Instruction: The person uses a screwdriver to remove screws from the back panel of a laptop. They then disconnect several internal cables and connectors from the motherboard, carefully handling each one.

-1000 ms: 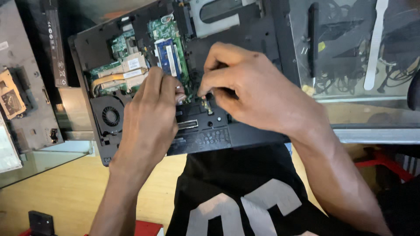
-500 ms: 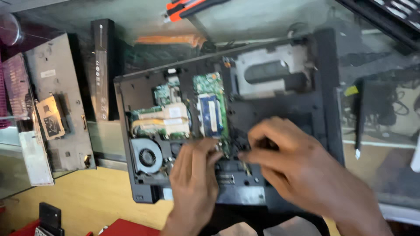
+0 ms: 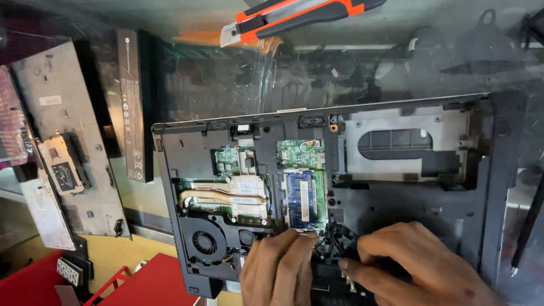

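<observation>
An opened black laptop base [image 3: 408, 198] lies on a glass table, its bottom cover off. Inside I see a green circuit board [image 3: 297, 152], a blue memory module [image 3: 302, 198], copper heat pipes [image 3: 218, 195] and a round fan [image 3: 204, 242]. My left hand [image 3: 277, 269] rests on the laptop's near edge, fingers bent just below the memory module. My right hand [image 3: 413, 260] sits beside it, its fingertips pinching at a small black part with wires [image 3: 334, 241]. What the fingers grip is too small to tell.
An orange and black utility knife [image 3: 300, 14] lies at the far edge of the glass. A long black battery [image 3: 131, 105] and a grey removed cover panel [image 3: 65, 141] lie to the left. A red stool [image 3: 141, 280] stands below the table at the near left.
The view has tilted up and moved closer, so the laptop sits lower and larger in the frame. Both hands stay at the same spot near the laptop's front edge.
</observation>
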